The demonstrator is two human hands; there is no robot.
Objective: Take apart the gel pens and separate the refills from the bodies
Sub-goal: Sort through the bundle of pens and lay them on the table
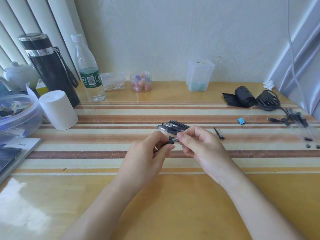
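Note:
Both hands hold one black gel pen (172, 140) over the middle of the striped table. My left hand (150, 150) grips its dark end, and my right hand (195, 142) pinches its clear part between thumb and fingers. Just behind the hands lies a small pile of whole gel pens (170, 126). A loose pen cap (219, 133) rests to the right. At the far right edge lie several clear pen bodies and dark small parts (300, 124); I cannot tell refills from bodies there.
A blue binder clip (241, 120) sits right of the pile. Black roll (244, 97) and coiled cable (267, 102) lie at back right. Paper roll (58, 110), flask (50, 66), water bottle (89, 70) and plastic bowl (19, 115) crowd the left.

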